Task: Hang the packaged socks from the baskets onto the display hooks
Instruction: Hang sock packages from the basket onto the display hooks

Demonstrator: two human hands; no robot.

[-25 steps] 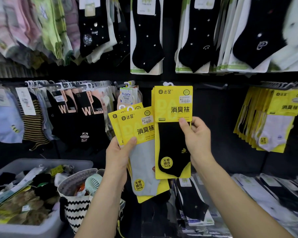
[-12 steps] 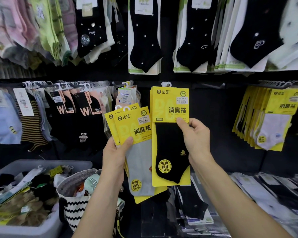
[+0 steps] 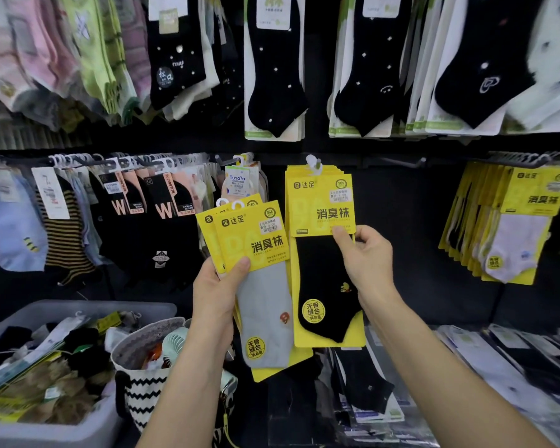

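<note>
A dark display wall (image 3: 401,221) is carrying socks. The right hand (image 3: 366,257) is pinching the black-sock pack (image 3: 324,276) (yellow card), its tab at a hook (image 3: 317,163); the left hand (image 3: 219,286) is gripping grey-sock packs (image 3: 256,253) just beside it.

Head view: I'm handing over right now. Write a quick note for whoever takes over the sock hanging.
Left hand: grips a fan of yellow packs, grey-sock pack in front, off the hooks.
Right hand: pinches the black-sock pack, whose white tab looks seated on the centre hook, with like packs behind it.
Done: that pack seems hung.
Left to do: release it, hang the fanned packs, then the packs in the grey bin.
</note>
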